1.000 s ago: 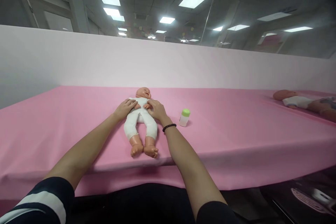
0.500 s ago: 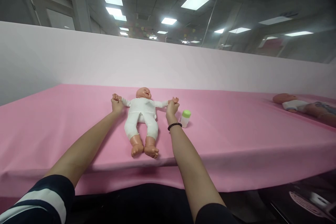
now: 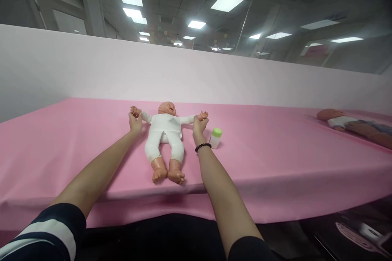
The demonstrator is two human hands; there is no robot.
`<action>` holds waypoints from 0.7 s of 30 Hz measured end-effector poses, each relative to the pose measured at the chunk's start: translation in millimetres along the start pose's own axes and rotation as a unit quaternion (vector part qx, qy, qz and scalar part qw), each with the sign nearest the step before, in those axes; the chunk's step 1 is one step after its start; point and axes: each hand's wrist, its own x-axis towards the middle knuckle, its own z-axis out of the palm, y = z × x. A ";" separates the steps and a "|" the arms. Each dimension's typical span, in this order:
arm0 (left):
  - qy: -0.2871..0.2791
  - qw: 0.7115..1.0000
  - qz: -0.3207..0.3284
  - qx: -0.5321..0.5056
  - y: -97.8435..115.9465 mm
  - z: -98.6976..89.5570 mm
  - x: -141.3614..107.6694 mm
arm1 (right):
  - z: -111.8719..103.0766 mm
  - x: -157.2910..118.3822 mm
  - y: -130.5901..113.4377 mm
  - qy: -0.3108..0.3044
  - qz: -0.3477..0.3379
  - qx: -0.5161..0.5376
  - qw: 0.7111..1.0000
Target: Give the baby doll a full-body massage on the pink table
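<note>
A baby doll [image 3: 167,125] with a white cloth body lies on its back on the pink table cover [image 3: 275,142], head away from me and bare feet toward me. Its arms are stretched out to both sides. My left hand [image 3: 135,123] is closed around the doll's wrist on the left. On the other side, my right hand [image 3: 200,124], with a dark beaded bracelet at the wrist, grips the doll's other arm near its hand. Just right of my right wrist stands a small clear bottle [image 3: 215,138] with a green cap.
A second doll [image 3: 352,124] in a white top lies at the far right of the table. Behind the table runs a low white wall [image 3: 183,73] with glass above it. Dark items, one with a pink pattern [image 3: 355,236], are below the table at lower right.
The doll's two hands are raised very slightly in my grip. Otherwise the doll, the bottle and my arms hold almost the same positions.
</note>
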 end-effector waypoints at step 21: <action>-0.246 0.890 0.330 0.197 17.8 -0.7 -28.9 | 12.8 -32.6 -22.8 -0.375 -0.134 0.034 0.916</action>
